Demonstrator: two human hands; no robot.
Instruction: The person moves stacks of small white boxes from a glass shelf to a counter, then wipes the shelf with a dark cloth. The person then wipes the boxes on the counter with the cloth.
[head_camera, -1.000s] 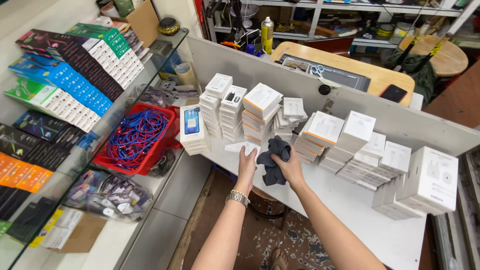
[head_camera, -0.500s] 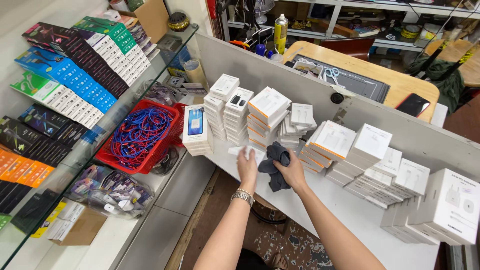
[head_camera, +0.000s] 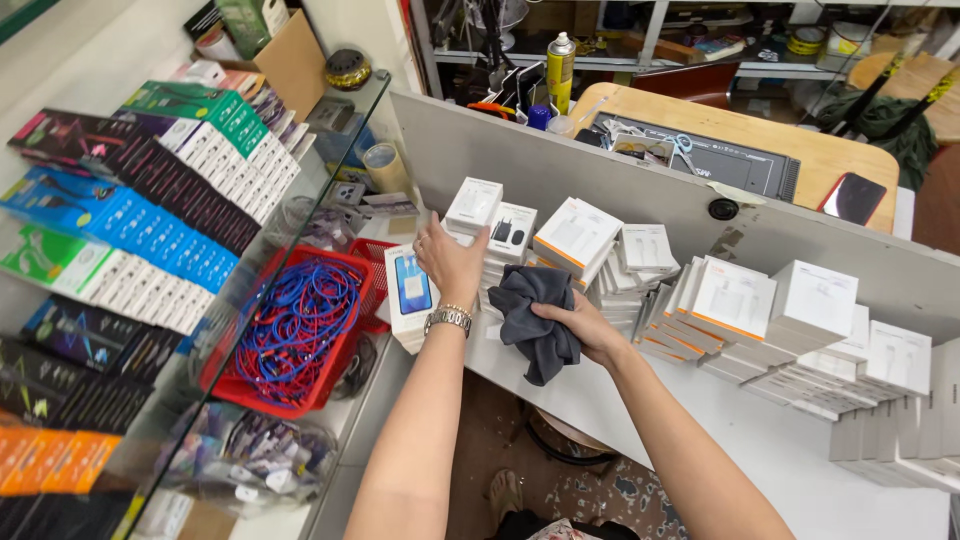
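Seen from the head camera, a person stands at a white surface crowded with stacks of small white cardboard boxes, many with an orange edge, leaning in rows against a grey partition wall. The right hand is closed around a crumpled dark grey cloth, fingers curled tight into its folds so that the bulk of it hangs below the palm, just above the surface and right in front of the nearest stack. The left hand, a metal bracelet watch at its wrist, reaches forward with fingers spread and loosely open, resting against a white box with a dark charger picture on top of a stack; it appears to steady or part the boxes rather than clamp one, and whether the fingertips close on anything behind cannot be told. Just left of that hand stands an upright white box showing a blue phone, beside a red plastic basket full of coiled blue cables. Further left, a glass shelf carries rows of blue, black and green packaged accessories.
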